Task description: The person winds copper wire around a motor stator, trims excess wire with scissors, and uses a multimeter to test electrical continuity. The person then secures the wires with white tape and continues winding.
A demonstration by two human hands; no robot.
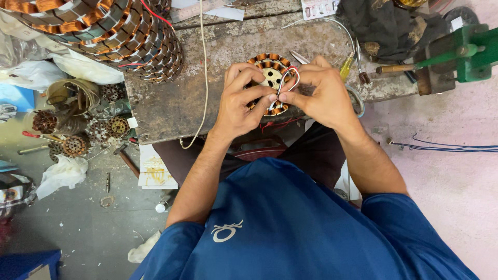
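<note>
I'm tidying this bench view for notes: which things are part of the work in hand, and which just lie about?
In hand:
left hand
right hand
wound stator
red and white wires

Lying about:
stacked stators
green vise
small rotors
blue wires

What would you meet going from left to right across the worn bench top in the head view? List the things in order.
Stack of wound stators → white cord → left hand → right hand → yellow-handled screwdriver → green vise.
</note>
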